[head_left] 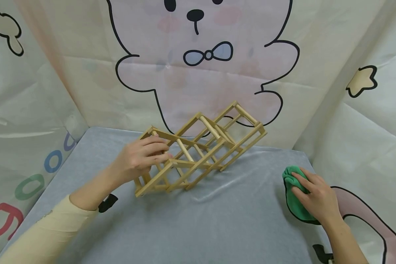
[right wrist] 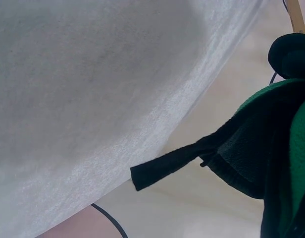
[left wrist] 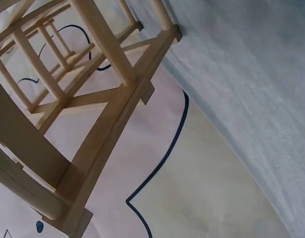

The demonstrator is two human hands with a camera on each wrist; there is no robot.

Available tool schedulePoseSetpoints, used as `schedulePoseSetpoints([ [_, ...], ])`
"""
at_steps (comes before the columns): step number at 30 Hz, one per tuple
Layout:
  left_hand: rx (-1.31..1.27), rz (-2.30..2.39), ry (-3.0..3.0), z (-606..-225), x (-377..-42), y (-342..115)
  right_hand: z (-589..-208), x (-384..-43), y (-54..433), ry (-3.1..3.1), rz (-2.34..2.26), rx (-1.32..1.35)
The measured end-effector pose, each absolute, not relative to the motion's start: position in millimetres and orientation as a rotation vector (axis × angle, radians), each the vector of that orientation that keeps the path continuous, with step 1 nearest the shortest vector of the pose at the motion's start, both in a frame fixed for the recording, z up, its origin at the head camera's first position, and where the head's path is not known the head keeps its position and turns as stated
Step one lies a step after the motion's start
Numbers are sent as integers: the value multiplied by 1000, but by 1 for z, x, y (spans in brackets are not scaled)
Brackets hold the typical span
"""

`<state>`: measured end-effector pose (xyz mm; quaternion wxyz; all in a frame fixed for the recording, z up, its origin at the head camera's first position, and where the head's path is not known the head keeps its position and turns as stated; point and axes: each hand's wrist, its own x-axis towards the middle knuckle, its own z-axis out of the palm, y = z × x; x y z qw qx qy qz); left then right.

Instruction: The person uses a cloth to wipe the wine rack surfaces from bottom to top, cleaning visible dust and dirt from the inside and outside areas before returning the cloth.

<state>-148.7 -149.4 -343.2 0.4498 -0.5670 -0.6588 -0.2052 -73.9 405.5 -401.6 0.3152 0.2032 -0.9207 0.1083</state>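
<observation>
An openwork wooden rack (head_left: pixel 210 127) of slats and round dowels stands at a slant on the table, with its right end up by the back wall. My left hand (head_left: pixel 142 157) holds the rack's upper left end, fingers bent over a top bar. Close up in the left wrist view are the rack's slats (left wrist: pixel 108 134); the hand itself is out of that view. Over at the right, my right hand (head_left: pixel 320 200) grips a bunched green cloth (head_left: pixel 295 196) with dark edging. A dark strap (right wrist: pixel 165 166) hangs from the cloth in the right wrist view.
Grey-blue fabric covers the table (head_left: pixel 234 220). Printed cloth walls enclose it: a back wall (head_left: pixel 198 80) with a cartoon animal, a left wall (head_left: pixel 26 110) and a right wall (head_left: pixel 369 146). A small black object (head_left: pixel 107 203) shows beside the left forearm, another black piece (head_left: pixel 321 253) near the right forearm.
</observation>
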Motion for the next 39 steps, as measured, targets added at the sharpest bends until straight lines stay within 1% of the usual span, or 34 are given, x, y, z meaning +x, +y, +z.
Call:
schedulePoseSetpoints([
  [6,-1410,-520,-1612,-343,-161,-156,-404,-76,404,-2433,287,530],
  [11,-1397,-532,-1734,-341,-162,-164,-405,-77,403,-2444,295,531],
  [18,-1313,-609,-1929,-331,-143,-161,-406,-76,403,-2427,293,547],
  [24,-1180,-651,-1920,-326,-120,-152,-407,-77,402,-2426,309,549],
  [27,-1116,-580,-1925,-329,-114,-145,-408,-76,401,-2429,334,538],
  [32,-1050,-424,-1974,-343,-111,-133,-410,-77,400,-2417,356,546],
  [39,-976,-356,-1906,-354,-116,-121,-411,-79,398,-2402,367,559],
])
